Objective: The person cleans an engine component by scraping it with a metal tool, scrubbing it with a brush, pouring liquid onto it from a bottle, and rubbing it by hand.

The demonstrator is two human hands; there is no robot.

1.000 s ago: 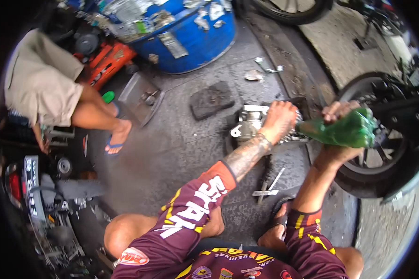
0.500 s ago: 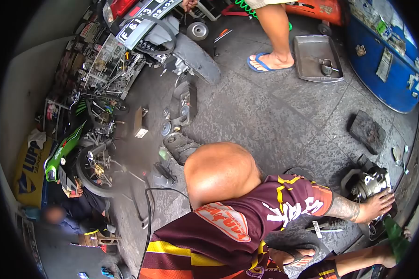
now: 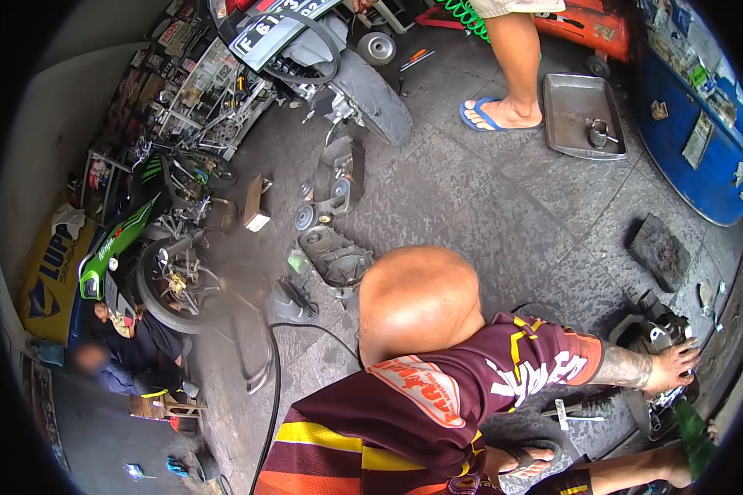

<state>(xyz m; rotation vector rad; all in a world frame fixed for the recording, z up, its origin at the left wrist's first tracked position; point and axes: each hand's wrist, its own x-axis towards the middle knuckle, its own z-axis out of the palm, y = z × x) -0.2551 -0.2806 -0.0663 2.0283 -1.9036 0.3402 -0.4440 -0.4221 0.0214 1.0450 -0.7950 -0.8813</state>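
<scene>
My left hand (image 3: 673,369), at the end of a tattooed forearm, lies over a dirty metal engine part (image 3: 660,334) on the floor at the right. Its fingers curl over the part's edge. From the lower right corner my right hand (image 3: 679,469) reaches toward the same part. A green cloth-like piece (image 3: 693,437) is against that hand and covers most of its fingers, and the dark rim of the view cuts it off. Beside the engine part, on the floor, are a brush (image 3: 590,408) and a light, thin tool (image 3: 562,414).
A dark block (image 3: 659,252), a metal tray (image 3: 586,120) and a blue drum (image 3: 693,132) stand farther off. Engine covers (image 3: 334,256) lie by my knee. A person's sandalled foot (image 3: 499,114) is near the tray. Motorcycles (image 3: 371,91) and a seated person (image 3: 144,363) are at left.
The view has shifted, so most of the floor and the objects appear farther right and lower. My left hand stays on the engine part, its fingers now more bent.
</scene>
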